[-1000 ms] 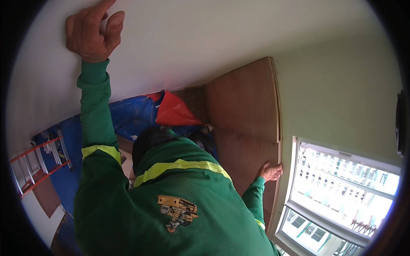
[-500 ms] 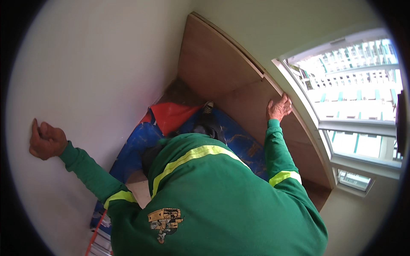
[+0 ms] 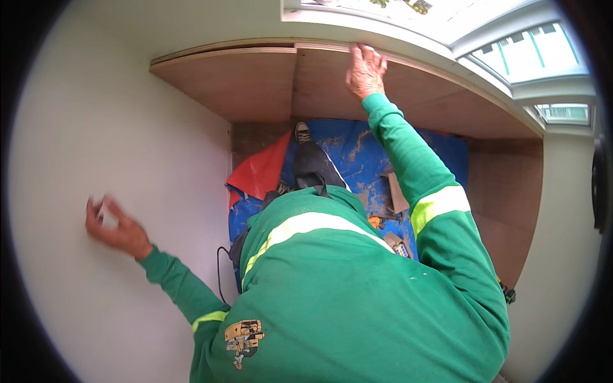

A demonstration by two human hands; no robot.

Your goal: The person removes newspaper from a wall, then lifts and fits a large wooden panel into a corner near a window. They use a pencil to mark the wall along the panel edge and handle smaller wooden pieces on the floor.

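Note:
My left hand is out by the white wall at the left, fingers curled but apart, with nothing visible in it. My right hand grips the top edge of a reddish-brown plywood panel, just below the window frame, its fingers over the edge. Another plywood panel adjoins it on the left. My green sleeves and shirt with reflective bands fill the middle of the view. Below the panels, my dark-trousered leg and sneaker rest on a blue tarp.
A red sheet lies on the tarp. Board scraps and an orange tool lie at the right of my body. A black cord runs along the left wall. A window is at the upper right, a plywood side panel below.
My view has swung, bringing the panels across the top and more of the tarp into sight. My left hand has come down from high on the wall; my right stays on the panel edge.

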